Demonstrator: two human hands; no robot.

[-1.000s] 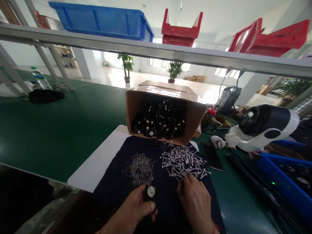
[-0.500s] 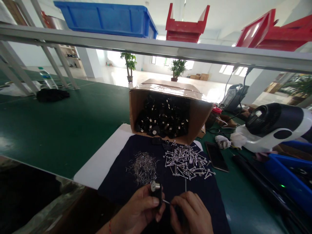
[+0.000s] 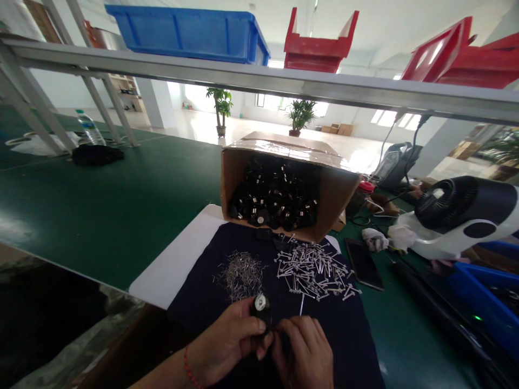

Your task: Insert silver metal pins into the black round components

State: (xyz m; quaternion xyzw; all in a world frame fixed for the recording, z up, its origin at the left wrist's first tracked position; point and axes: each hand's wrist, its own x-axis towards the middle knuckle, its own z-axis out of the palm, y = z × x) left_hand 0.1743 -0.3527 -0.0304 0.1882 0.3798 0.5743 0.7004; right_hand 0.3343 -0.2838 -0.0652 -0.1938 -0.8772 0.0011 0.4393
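My left hand (image 3: 229,343) grips a small black part with a round silver face (image 3: 260,304) near the front of the dark cloth (image 3: 352,329). My right hand (image 3: 302,354) is closed beside it, fingertips pressed against the part's side; a thin pin it pinched is hidden now. Just beyond my hands lie a heap of fine metal pins (image 3: 241,274) and a heap of larger silver pins (image 3: 314,268). A cardboard box (image 3: 330,197) tipped on its side, full of several black parts (image 3: 275,197), stands behind the heaps.
A phone (image 3: 364,263) lies right of the cloth, a white and black fan (image 3: 454,216) and blue bins (image 3: 486,297) further right. White sheet (image 3: 174,265) lies under the cloth on the green table (image 3: 101,210). A metal rail (image 3: 259,81) overhead carries blue and red bins.
My right hand left the larger pins, took one thin pin, and closed in against the black part in my left hand. The left hand turned the part.
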